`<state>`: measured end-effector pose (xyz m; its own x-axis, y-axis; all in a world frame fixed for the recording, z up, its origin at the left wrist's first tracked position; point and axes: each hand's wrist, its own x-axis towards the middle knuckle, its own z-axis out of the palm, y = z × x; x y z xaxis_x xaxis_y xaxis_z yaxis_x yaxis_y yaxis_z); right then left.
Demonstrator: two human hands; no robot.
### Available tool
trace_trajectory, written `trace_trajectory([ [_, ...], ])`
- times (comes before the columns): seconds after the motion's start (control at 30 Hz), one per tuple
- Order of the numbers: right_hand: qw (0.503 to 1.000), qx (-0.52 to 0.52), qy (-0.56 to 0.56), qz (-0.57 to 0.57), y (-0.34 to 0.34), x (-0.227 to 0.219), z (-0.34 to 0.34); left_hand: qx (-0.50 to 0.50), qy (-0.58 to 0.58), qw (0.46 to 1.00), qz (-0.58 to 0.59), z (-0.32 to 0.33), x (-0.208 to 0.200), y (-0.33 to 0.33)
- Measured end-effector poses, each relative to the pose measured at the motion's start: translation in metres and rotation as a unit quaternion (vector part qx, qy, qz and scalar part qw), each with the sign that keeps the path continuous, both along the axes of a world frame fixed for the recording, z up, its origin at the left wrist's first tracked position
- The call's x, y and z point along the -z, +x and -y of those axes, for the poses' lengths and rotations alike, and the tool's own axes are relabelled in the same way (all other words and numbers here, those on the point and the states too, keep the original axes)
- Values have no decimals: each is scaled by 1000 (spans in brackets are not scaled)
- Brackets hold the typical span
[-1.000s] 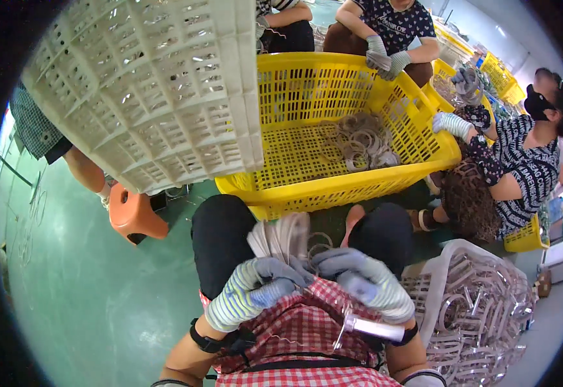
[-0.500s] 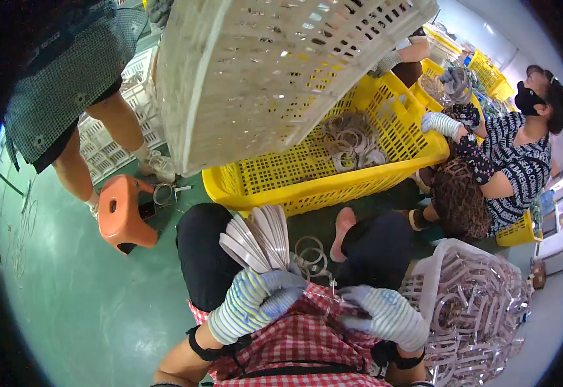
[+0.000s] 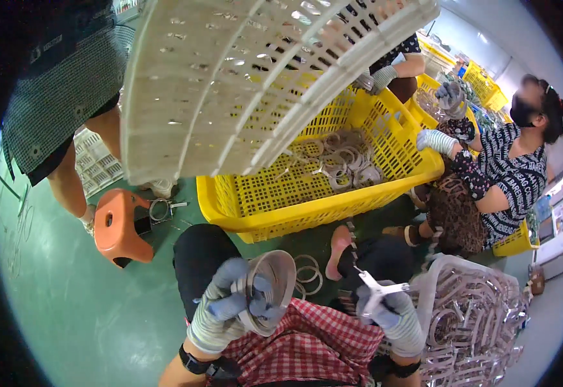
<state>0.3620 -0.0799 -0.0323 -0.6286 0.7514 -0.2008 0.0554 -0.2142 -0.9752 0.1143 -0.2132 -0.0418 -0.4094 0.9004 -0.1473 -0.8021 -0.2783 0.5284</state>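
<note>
My left hand is closed round a bundle of thin, pale metal rings, with its fingers curled through their middle. In my right hand, above the right knee, is a flat three-armed metal piece; fingers pinch it from behind and below. The two hands are apart, with the red checked apron on my lap between them. A few loose metal rings lie beyond the apron, between my legs.
A large white crate hangs tilted over the yellow basket, which holds metal rings. An orange stool stands left. A white basket of metal pieces stands right. Co-workers are at the left, back and right.
My hands have moved apart. The bundle has turned from fanned edges to show its round openings. The three-armed piece now stands out in my right hand. The white crate has tilted further.
</note>
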Motion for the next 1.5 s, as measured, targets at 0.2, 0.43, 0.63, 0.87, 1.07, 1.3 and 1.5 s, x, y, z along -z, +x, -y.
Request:
trace_trajectory([
  [0.2,990,-65,116,45,-16,19,12,73,-96,968,-222,-6,-11,12],
  [0.43,976,-45,187,106,-15,26,13,48,-38,980,-187,-4,-11,25],
  [0.63,980,-41,168,95,-22,31,20,52,-92,977,-186,-2,-8,25],
  [0.87,983,69,-148,-78,-31,34,27,64,13,949,-308,10,-2,30],
  [1.07,963,84,-233,-106,-45,36,27,-16,11,867,-498,1,-13,41],
  [1.3,943,126,-271,-148,-53,31,28,40,-20,878,-477,4,-15,46],
  [1.5,942,138,-260,-158,-54,46,25,-33,28,848,-528,-4,-1,49],
])
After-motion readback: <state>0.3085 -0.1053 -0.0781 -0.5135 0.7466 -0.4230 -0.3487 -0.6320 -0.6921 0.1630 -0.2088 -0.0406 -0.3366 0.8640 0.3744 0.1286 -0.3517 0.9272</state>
